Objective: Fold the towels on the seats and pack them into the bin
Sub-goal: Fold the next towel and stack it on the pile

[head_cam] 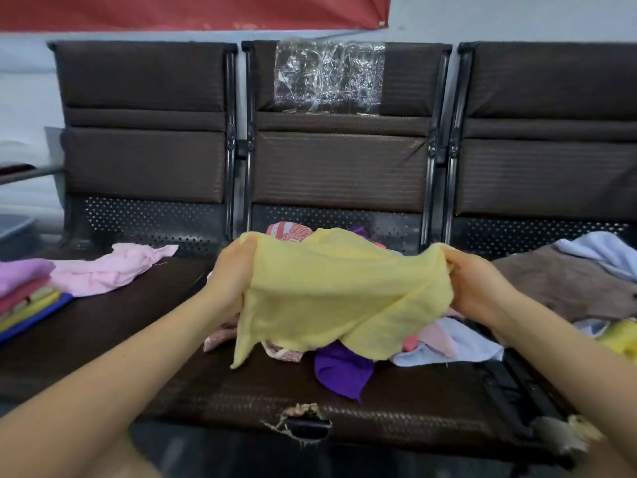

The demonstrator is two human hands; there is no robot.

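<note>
A yellow towel [339, 294] hangs spread between my two hands above the middle seat [241, 391]. My left hand [231, 270] grips its left top corner and my right hand [479, 288] grips its right top corner. Under it lies a loose heap of towels: a purple one [341, 372], a pale blue one [458, 350] and a red-patterned one [293, 232]. On the left seat a stack of folded towels [27, 298] sits beside a crumpled pink towel [110, 270]. No bin is clearly in view.
Three dark brown seats stand in a row against the wall. The right seat holds a brown towel [568, 288], a light blue one [599, 250] and a yellow one [620, 339]. The middle seat's front edge is torn [303, 422].
</note>
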